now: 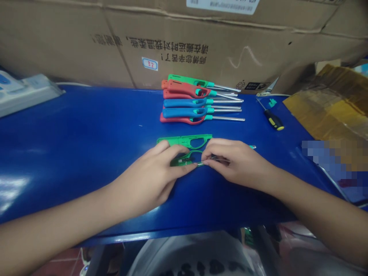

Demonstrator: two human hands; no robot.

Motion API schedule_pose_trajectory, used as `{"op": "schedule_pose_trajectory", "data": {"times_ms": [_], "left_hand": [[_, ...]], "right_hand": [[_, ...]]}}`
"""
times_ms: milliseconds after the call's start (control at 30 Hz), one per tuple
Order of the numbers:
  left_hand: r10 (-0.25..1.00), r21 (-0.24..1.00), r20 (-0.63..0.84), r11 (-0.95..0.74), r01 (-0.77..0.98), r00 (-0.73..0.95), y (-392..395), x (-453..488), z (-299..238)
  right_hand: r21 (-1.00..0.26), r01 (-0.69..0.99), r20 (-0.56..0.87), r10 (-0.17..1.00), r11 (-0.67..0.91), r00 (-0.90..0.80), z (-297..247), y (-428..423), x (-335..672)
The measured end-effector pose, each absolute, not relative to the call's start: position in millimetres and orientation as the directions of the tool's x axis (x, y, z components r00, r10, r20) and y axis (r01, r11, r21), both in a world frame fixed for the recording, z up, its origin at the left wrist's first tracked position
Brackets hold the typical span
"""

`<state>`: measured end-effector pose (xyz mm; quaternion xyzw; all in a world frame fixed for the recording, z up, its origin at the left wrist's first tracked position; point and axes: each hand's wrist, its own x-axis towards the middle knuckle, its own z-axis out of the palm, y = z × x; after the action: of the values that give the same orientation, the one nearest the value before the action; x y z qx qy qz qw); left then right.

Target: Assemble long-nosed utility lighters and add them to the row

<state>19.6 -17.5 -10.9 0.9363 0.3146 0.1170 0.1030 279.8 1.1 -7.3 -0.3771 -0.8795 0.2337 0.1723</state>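
Hands, left (152,174) and right (234,161), pinch green lighter shell (184,159) on blue table (86,130)

Much of the dark green lighter half (184,160) is covered by the left hand (152,178) and right hand (235,163), so its inner parts cannot be made out. A pixelated patch (335,161) is blurred. The cardboard box (184,42) is cut off by the upper edge.
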Motion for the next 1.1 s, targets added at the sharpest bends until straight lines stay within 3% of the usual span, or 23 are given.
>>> {"op": "schedule_pose_trajectory", "data": {"times_ms": [300, 567, 700, 900, 1100], "left_hand": [[0.551, 0.118, 0.166, -0.835, 0.538, 0.818, -18, 19, -9], [0.527, 0.013, 0.139, -0.848, 0.531, 0.838, -19, 18, -12], [0.529, -0.001, 0.124, -0.846, 0.533, 0.839, -20, 18, -13], [0.523, -0.034, 0.130, -0.847, 0.531, 0.842, -22, 18, -14], [0.499, 0.005, 0.138, -0.864, 0.503, 0.855, -18, 15, -12]], "right_hand": [[-0.443, 0.630, 0.085, 0.729, 0.638, -0.679, -9, 1, 280], [-0.506, 0.574, 0.124, 0.713, 0.644, -0.690, -9, 4, 283], [-0.510, 0.543, 0.129, 0.684, 0.667, -0.718, -6, 6, 283], [-0.373, 0.573, 0.115, 0.649, 0.730, -0.752, -3, 8, 285], [-0.423, 0.521, 0.163, 0.628, 0.741, -0.761, -5, 12, 288]]}}
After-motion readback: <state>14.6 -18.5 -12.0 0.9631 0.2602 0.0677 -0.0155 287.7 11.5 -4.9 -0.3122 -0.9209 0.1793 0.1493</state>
